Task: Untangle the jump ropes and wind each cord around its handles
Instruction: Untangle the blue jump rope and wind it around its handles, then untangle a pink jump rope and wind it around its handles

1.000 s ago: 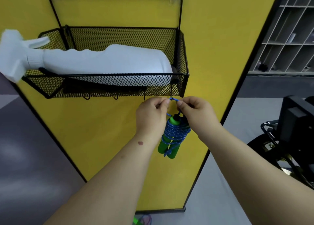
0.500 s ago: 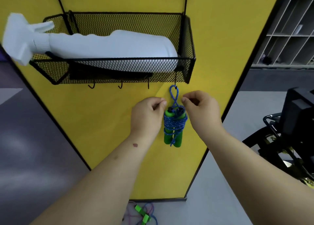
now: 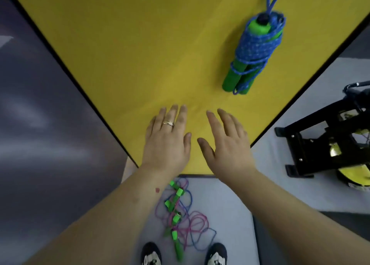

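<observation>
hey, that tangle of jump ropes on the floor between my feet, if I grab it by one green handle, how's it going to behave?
The tangled ropes will probably come up floppy, their thin pink and blue cords lying in loose loops. Those loops cross each other, so the other green handles likely drag along. It looks light: slim cords, small handles.

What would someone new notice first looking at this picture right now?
Probably the wound blue rope, wrapped around its green handles and hanging by a loop against the yellow panel at upper right. Next, the two open hands, left hand and right hand, spread at centre and holding nothing. Below them, a tangle of ropes with green handles lies on the floor between the person's shoes.
</observation>
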### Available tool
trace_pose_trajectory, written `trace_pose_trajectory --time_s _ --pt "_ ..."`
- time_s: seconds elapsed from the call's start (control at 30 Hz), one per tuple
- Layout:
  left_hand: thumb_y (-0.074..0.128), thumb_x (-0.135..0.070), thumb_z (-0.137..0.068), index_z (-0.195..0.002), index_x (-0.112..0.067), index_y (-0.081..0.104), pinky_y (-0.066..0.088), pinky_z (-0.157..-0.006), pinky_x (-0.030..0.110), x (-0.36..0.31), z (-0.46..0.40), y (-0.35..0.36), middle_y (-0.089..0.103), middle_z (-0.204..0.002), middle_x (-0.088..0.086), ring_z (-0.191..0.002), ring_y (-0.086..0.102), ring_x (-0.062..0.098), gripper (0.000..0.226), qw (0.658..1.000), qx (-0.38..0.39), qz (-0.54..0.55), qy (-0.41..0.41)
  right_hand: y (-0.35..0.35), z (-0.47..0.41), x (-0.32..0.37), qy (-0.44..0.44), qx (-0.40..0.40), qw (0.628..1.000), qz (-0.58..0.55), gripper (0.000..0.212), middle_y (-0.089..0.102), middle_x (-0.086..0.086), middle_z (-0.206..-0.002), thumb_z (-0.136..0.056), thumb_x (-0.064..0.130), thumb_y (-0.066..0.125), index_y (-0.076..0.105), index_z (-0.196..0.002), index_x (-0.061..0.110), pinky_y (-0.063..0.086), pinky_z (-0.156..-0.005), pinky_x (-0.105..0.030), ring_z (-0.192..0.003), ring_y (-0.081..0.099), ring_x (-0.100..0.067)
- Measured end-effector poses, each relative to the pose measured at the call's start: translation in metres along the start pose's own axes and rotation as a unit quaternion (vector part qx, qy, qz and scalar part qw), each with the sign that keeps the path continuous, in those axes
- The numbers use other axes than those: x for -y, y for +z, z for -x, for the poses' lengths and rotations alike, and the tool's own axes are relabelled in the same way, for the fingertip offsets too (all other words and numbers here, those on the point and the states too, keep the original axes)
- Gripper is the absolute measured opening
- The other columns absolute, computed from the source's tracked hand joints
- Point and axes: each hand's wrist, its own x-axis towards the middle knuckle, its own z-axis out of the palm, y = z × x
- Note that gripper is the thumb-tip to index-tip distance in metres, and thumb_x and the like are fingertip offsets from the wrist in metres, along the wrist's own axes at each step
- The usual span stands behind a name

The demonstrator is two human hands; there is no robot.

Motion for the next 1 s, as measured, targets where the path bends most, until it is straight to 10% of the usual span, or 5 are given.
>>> trace_pose_trajectory --time_s 0.13,0.57,1.0 --pt "0.039 -0.051 -0.099 -0.159 -0.025 0.002 0.012 -0.121 0.056 0.037 0.052 0.092 0.007 -0.167 0.007 -0.153 0.002 0.035 0.075 0.998 0.058 -0.030 -0.014 0.102 0.034 -0.015 0.029 0.094 0.994 0.057 0.071 -0.002 -0.004 -0.169 -0.098 0.067 0.023 0.000 -0.158 0.037 0.004 -0.123 -0.056 -0.155 -0.003 -0.033" --pt "0.039 -0.058 -0.095 -0.158 -0.030 -0.009 0.005 -0.121 0.059 0.153 0.204 0.431 -0.004 -0.168 0.006 -0.153 -0.005 0.037 0.084 0.983 0.166 -0.057 -0.056 0.465 0.166 -0.114 0.067 0.240 0.964 0.091 0.074 -0.018 -0.003 -0.167 -0.095 0.073 0.013 -0.018 -0.154 0.041 -0.002 -0.121 -0.059 -0.153 -0.013 -0.034" --pt "0.039 -0.055 -0.094 -0.155 -0.031 -0.019 0.003 -0.121 0.058 0.192 0.317 0.533 -0.003 -0.168 0.006 -0.153 -0.003 0.034 0.087 0.975 0.191 -0.079 -0.082 0.630 0.246 -0.118 0.066 0.349 0.930 0.091 0.069 -0.009 -0.016 -0.167 -0.100 0.063 0.019 -0.013 -0.156 0.040 -0.001 -0.123 -0.054 -0.154 -0.005 -0.036"
